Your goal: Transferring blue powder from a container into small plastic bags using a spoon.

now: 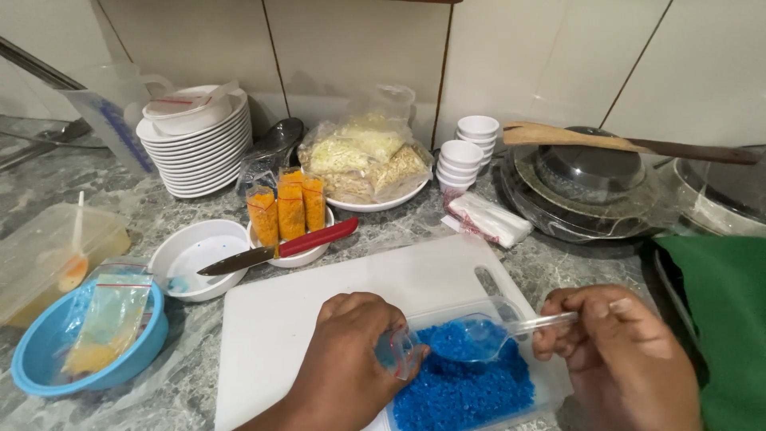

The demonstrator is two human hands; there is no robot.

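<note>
Right now the right hand pinches a clear plastic spoon, bowl heaped with blue granules — their tray lies under both hands — while the left hand grips a small bag just beside it, mouth toward the spoon.

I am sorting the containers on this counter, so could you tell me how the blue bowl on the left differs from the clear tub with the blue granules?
The blue bowl is round and opaque; the clear tub is rectangular and see-through. The bowl holds a small plastic bag of yellowish powder and sits on the stone counter; the tub holds loose blue granules and sits on the white cutting board. Both are open-topped.
</note>
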